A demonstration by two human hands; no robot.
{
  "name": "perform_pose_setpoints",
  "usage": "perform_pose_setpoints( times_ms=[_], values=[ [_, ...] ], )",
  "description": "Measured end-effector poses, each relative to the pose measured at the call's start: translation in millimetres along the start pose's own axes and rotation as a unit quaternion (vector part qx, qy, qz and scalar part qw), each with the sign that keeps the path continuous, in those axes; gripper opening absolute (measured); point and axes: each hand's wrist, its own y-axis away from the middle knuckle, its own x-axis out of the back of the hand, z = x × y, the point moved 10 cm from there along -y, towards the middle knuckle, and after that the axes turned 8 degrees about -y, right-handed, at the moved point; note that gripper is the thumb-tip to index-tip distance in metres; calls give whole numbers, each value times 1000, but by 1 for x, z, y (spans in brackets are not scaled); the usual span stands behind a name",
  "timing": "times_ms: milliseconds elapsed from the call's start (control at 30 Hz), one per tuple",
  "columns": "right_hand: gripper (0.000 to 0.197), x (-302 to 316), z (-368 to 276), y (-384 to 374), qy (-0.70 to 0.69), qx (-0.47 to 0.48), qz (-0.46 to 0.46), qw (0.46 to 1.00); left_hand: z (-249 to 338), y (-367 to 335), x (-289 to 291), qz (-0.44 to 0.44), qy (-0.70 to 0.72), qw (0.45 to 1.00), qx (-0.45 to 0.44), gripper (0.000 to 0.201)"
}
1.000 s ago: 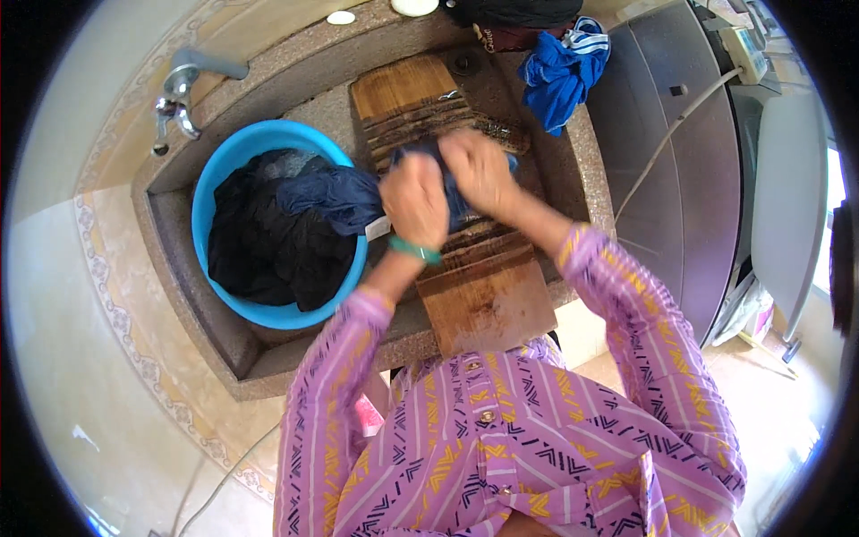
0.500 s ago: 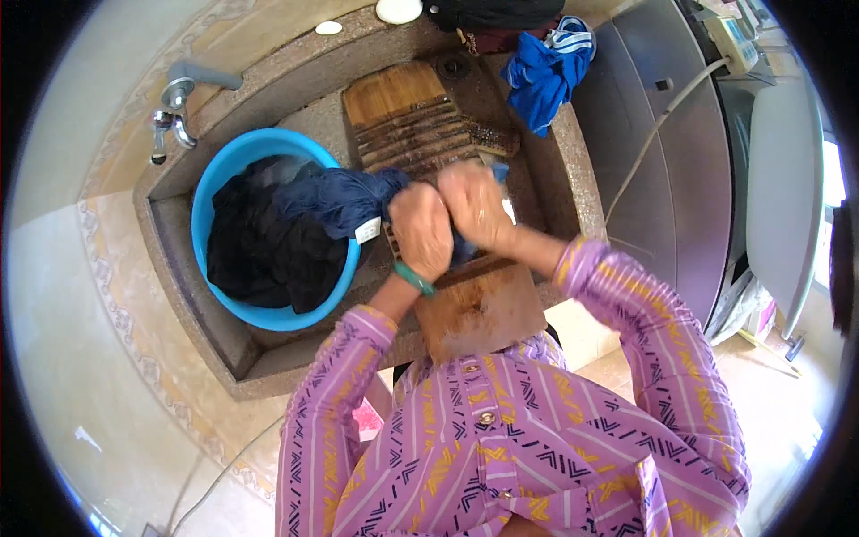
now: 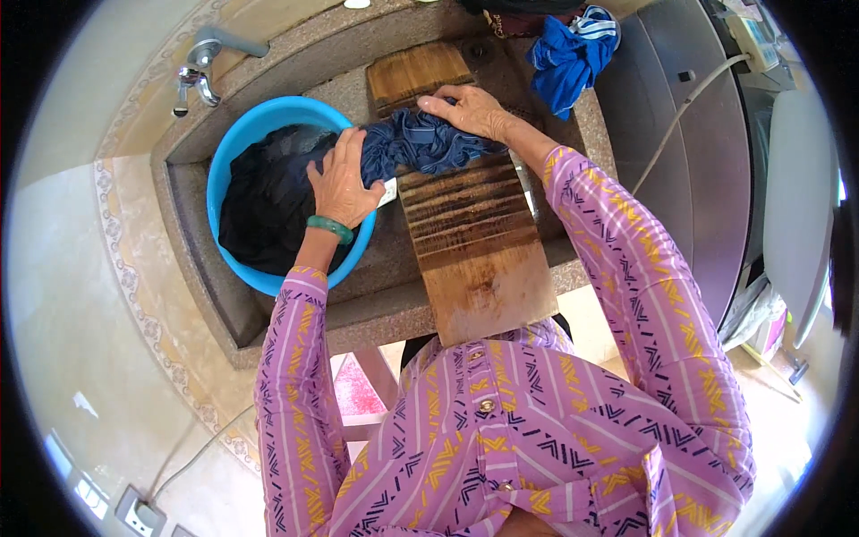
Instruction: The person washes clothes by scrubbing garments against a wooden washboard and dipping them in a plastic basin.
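A navy blue garment (image 3: 416, 143) lies bunched across the upper ridges of a wooden washboard (image 3: 483, 286), its left end trailing over the rim of a light blue basin (image 3: 224, 166). My left hand (image 3: 343, 183) is open over the basin's right rim, fingers spread on the dark cloth there, a green bangle at its wrist. Beneath the hand a white tag (image 3: 388, 191) shows on the garment. My right hand (image 3: 470, 112) rests on the far side of the garment with fingers stretched out. Black cloth (image 3: 268, 219) fills the basin, with some water showing.
A stone sink (image 3: 201, 295) surrounds the basin and washboard. On its left wall is a metal tap (image 3: 192, 85). Blue cloth with white stripes (image 3: 568, 63) hangs over the far right edge, beside a grey metal appliance (image 3: 671, 116) with a hose (image 3: 684, 112).
Both fists have come off the garment and moved apart and away from me, with fingers now straightened. The garment has shifted up the washboard, uncovering the lower ridges. The view has shifted slightly.
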Motion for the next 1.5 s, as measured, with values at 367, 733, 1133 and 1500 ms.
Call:
perform_pose_setpoints(
  times_ms=[367, 733, 1133, 1500],
  values=[
    [62, 8, -23, 44, -65, 18, 45, 997, -50, -10, 41, 72, 210, 973, 70, 20],
    [23, 37, 28, 57, -561, -83, 135, 812, 39, -40, 97, 79, 376, 923, 26, 20],
    [44, 21, -43, 39, -174, 59, 104, 977, 29, -49, -56, 88, 482, 843, 221, 45],
    [28, 29, -62, 14, 84, 117, 369, 918, 20, -87, -50, 150, 148, 959, 187, 33]
  ],
)
